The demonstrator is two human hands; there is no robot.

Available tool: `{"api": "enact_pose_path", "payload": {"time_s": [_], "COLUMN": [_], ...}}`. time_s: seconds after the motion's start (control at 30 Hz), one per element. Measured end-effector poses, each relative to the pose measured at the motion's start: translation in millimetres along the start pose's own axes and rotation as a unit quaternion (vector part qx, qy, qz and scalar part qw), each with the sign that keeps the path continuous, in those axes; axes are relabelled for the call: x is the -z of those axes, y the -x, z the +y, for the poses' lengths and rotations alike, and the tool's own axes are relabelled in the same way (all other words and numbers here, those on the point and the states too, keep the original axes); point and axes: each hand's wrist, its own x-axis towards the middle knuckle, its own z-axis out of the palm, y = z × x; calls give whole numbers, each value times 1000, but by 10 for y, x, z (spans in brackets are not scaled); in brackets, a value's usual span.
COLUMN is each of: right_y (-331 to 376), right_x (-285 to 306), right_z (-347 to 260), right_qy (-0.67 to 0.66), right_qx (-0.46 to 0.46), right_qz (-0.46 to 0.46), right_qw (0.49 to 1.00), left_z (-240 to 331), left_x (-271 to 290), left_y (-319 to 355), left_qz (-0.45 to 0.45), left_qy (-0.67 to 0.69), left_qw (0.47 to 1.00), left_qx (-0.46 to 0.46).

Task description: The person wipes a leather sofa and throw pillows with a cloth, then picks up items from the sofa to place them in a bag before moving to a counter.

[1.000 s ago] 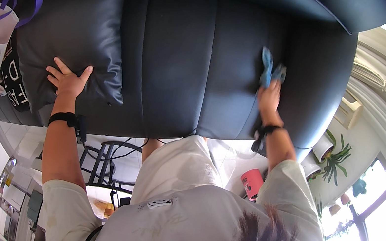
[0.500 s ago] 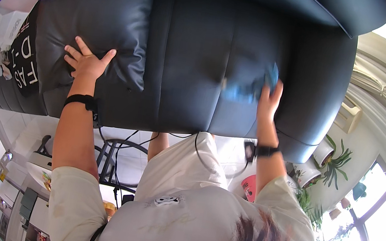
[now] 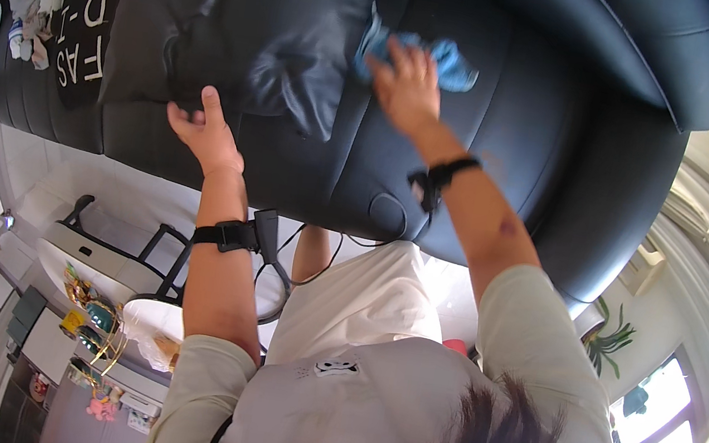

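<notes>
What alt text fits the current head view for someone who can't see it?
A person's right hand is on a blue cloth on a black sofa, beside a black cushion. The left hand, apparently empty, is at the cushion's near edge; whether it touches is unclear.

Crumpled blue cloth (image 3: pixel 455 70); on black sofa (image 3: pixel 369 173); beside black cushion (image 3: pixel 248 13)

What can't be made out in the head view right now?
Head: middle of the cloth, under the right hand.
Head: far edge of the cushion, cut off by picture top.
Head: most of red object, behind the shirt.
Head: whether left hand touches cushion, hidden by angle.
</notes>
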Motion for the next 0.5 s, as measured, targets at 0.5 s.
{"api": "enact_pose_path", "payload": {"time_s": [0.5], "right_y": [445], "right_x": [522], "right_z": [104], "right_qy": [-561], "right_qx": [-259], "right_qz": [101], "right_qw": [780], "left_z": [594], "left_x": [1302], "left_y": [-93], "left_qz": [-103], "left_qy": [20], "left_qw": [994], "left_qx": [7]}}
